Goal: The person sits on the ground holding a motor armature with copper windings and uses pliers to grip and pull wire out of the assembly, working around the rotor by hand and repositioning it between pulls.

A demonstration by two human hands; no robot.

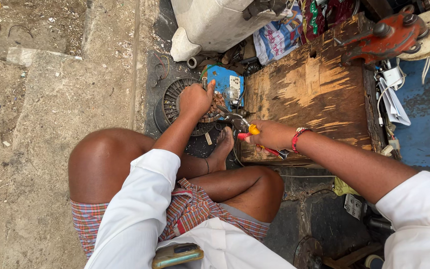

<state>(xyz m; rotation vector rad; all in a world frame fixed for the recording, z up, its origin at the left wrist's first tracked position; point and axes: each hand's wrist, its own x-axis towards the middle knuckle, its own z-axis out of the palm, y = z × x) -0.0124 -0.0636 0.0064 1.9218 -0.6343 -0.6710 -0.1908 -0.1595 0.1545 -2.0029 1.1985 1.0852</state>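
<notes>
A round dark metal motor part with radial fins point(171, 102) lies on the ground in front of my knees. My left hand point(195, 98) is closed on a thin tool pressed into its copper-coloured winding point(218, 103). My right hand point(269, 134) grips pliers with red and yellow handles point(247, 132); their dark jaws point(234, 119) reach toward the winding. My bare foot point(222, 149) rests just below the motor part.
A worn wooden box point(314, 89) stands to the right, with an orange-red vise point(389, 37) at its far corner. A blue switch board point(225, 79) lies behind the motor part. Bags and a white sack point(215, 25) sit at the top; concrete ground spreads left.
</notes>
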